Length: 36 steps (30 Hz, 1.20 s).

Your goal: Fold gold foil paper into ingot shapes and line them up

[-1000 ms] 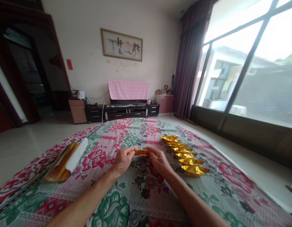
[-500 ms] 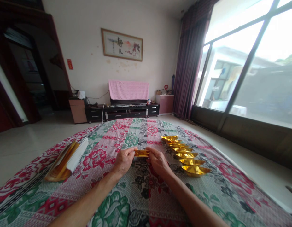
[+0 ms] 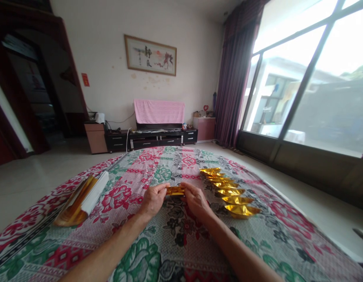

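A narrow folded strip of shiny gold foil paper [image 3: 175, 190] is stretched between my two hands, above the middle of the flowered tablecloth [image 3: 140, 254]. Its left end is pinched by my left hand [image 3: 153, 199], thumb on top. My right hand [image 3: 196, 199] pinches the right end in the same way, and the fingertips cover both ends. To the right of my hands, several boat-shaped gold paper ingots [image 3: 243, 210] stand in a row that runs away from me. A stack of gold and white paper sheets [image 3: 81, 199], curled up at the sides, lies on the left.
Beyond the round table is a low black TV cabinet [image 3: 156, 140], with a pink cloth [image 3: 159, 111] draped over the screen. Purple curtains [image 3: 230, 78] and a large window [image 3: 302, 86] are on the right. A dark doorway [image 3: 31, 86] is on the left.
The view has shifted very slightly. Both hands keep their pinch on the gold foil paper, which shows a little wider between them now.
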Tool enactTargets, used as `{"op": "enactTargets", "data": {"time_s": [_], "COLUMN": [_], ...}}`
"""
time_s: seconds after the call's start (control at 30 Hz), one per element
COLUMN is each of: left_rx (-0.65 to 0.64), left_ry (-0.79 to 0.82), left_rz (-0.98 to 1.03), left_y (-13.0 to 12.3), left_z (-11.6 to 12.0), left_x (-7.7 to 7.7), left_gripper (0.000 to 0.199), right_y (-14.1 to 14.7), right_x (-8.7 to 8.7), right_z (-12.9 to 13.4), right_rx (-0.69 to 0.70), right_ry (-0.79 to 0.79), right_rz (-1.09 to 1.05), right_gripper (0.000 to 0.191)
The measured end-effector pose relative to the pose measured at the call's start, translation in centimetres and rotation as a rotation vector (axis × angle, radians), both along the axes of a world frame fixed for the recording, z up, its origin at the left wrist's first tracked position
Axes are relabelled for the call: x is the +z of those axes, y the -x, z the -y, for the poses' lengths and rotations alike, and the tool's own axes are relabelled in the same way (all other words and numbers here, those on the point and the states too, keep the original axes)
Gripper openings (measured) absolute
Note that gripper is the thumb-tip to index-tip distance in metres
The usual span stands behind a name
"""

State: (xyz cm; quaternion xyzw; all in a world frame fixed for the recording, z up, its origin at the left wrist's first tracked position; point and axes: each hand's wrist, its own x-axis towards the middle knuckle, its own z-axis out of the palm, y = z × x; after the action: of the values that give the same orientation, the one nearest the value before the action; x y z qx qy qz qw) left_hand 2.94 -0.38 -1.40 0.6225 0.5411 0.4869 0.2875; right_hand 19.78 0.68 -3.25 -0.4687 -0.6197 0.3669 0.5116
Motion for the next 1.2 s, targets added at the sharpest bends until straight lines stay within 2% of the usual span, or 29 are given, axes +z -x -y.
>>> {"op": "enactTargets", "data": {"time_s": [0.27,0.43,0.87,1.2], "left_rx": [-0.015,-0.013,-0.005,0.011], "left_ry": [-0.013,-0.023,-0.027,0.017], "left_rz": [0.048,0.041,0.024,0.047], "left_y": [0.1,0.1,-0.1,0.0], "left_z": [-0.2,-0.1,-0.2,-0.4], "left_x": [-0.4,-0.3,-0.4,-0.6], "left_gripper": [0.034,0.034,0.032,0.032], "right_y": [0.1,0.2,0.2,0.1], "right_x": [0.9,0.7,1.4,1.3], "right_z": [0.6,0.5,1.0,1.1], "right_rx": [-0.021,-0.004,-0.094,-0.089], "right_ry": [0.01,0.009,-0.047,-0.04], "right_rz": [0.02,-0.001,0.177,0.129], "right_gripper": [0.038,0.038,0.035,0.035]}}
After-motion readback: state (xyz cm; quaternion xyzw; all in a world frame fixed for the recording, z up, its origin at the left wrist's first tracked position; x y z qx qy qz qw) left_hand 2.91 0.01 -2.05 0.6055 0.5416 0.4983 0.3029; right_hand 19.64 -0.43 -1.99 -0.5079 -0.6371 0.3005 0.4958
